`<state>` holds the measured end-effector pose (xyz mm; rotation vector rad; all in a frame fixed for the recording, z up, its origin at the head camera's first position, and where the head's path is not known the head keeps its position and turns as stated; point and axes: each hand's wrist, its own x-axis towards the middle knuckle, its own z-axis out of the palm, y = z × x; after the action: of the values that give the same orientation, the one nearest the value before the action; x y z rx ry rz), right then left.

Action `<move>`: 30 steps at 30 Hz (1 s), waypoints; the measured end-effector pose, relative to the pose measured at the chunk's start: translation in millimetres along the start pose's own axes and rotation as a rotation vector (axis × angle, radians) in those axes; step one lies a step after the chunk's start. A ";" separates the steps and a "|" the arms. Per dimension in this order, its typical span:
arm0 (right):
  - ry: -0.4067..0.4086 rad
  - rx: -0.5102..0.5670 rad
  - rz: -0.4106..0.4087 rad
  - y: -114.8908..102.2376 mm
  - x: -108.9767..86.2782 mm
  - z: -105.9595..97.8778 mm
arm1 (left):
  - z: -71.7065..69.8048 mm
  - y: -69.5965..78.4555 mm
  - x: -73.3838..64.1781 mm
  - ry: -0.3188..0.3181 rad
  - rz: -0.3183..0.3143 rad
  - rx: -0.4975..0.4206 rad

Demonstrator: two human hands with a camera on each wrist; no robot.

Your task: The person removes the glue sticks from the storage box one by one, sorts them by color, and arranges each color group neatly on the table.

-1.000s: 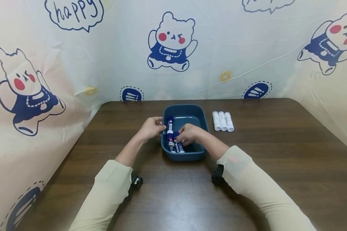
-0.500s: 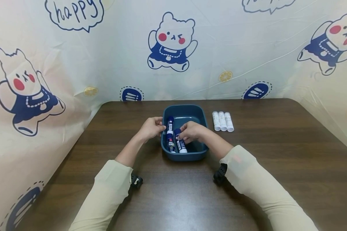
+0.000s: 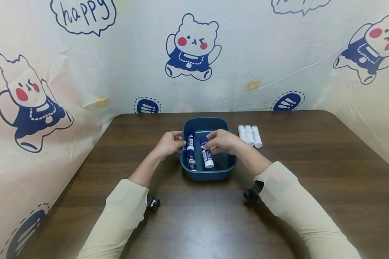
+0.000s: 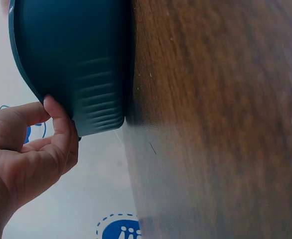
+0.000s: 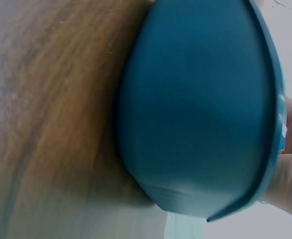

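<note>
A dark blue plastic bin point(image 3: 210, 175) stands on the table. My left hand point(image 3: 169, 144) holds its left rim; in the left wrist view the fingers point(image 4: 61, 132) lie at the rim's edge. My right hand point(image 3: 223, 141) pinches a glue stick point(image 3: 206, 154) with a navy cap and white base, over the inside of the bin. This glue stick tilts, its white end towards me. Two more navy glue sticks, a far one point(image 3: 190, 139) and a near one point(image 3: 191, 161), lie end to end along the bin's left wall. In the right wrist view the bin's outer wall point(image 5: 201, 109) hides most of the right hand.
Three white tubes point(image 3: 249, 135) lie side by side to the right of the bin, partly behind my right wrist. The brown wooden table point(image 3: 194, 223) ends at a printed curtain point(image 3: 126, 57) at the back and sides.
My right hand has moved away from me and to the right, lifting the glue stick from beside the near one. The left hand and the bin have stayed put.
</note>
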<state>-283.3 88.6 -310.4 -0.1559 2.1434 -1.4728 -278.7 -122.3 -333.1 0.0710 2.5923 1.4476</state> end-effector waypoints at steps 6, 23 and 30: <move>0.052 0.034 -0.004 3.2 -7.2 -15.5 | 0.1 0.6 -1.6 -0.005 0.002 0.002; 0.093 0.042 -0.093 2.7 -43.5 -72.9 | -0.7 3.6 -3.2 -0.006 -0.016 -0.002; 0.118 0.035 -0.082 12.3 -53.2 -83.5 | -1.3 1.9 -2.7 -0.005 -0.003 0.002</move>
<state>-275.9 183.5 -280.2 -0.1490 2.2265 -1.6021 -276.4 -122.7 -330.5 0.0717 2.5890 1.4413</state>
